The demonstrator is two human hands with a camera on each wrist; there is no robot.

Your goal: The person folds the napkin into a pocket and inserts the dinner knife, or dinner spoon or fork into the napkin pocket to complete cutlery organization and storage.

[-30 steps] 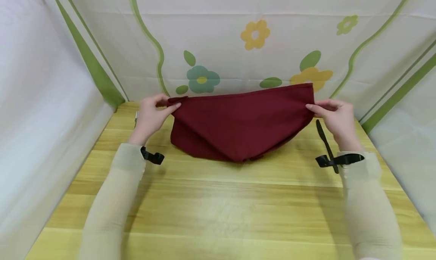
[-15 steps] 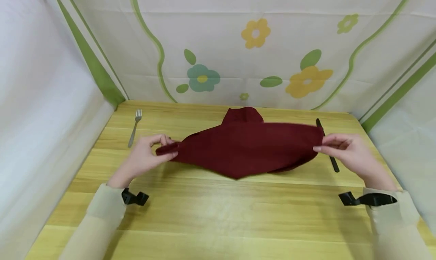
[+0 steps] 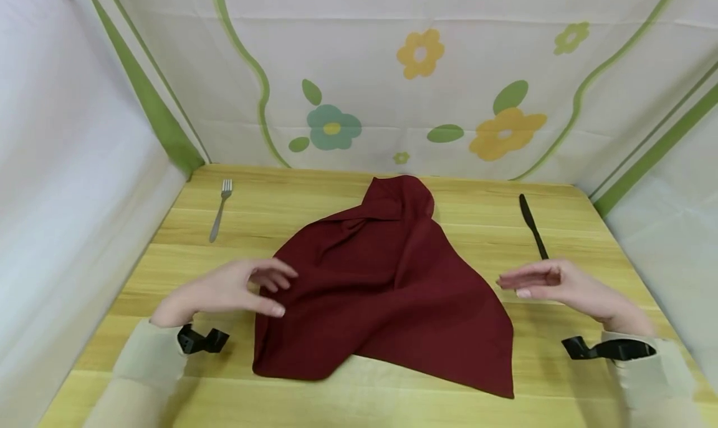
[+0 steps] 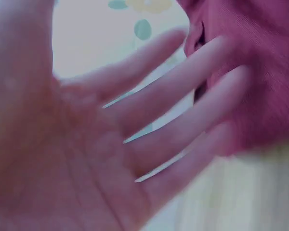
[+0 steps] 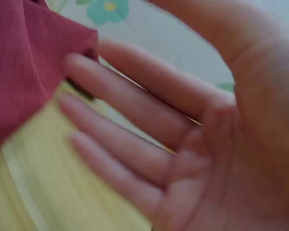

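Observation:
A dark red cloth napkin (image 3: 387, 278) lies rumpled in the middle of the table, its far end bunched up and its near right corner spread flat. Over its left edge my left hand (image 3: 235, 288) hovers with fingers apart and holds nothing. My right hand (image 3: 566, 288) is off to the right of the cloth, fingers loosely extended and nothing between them. Both wrist views show spread fingers in front of the red cloth (image 4: 265, 86); whether the left fingertips touch it I cannot tell.
A fork (image 3: 221, 210) lies at the far left of the wooden table (image 3: 269, 409). Toward the far right is a black knife (image 3: 533, 223), its near end behind my right hand. Flower-printed fabric (image 3: 364, 54) walls the back, with white sheets at both sides.
Both hands have let go of the cloth, which they held up by its corners, and it has dropped onto the table. My hands came nearer, and the fork came into sight.

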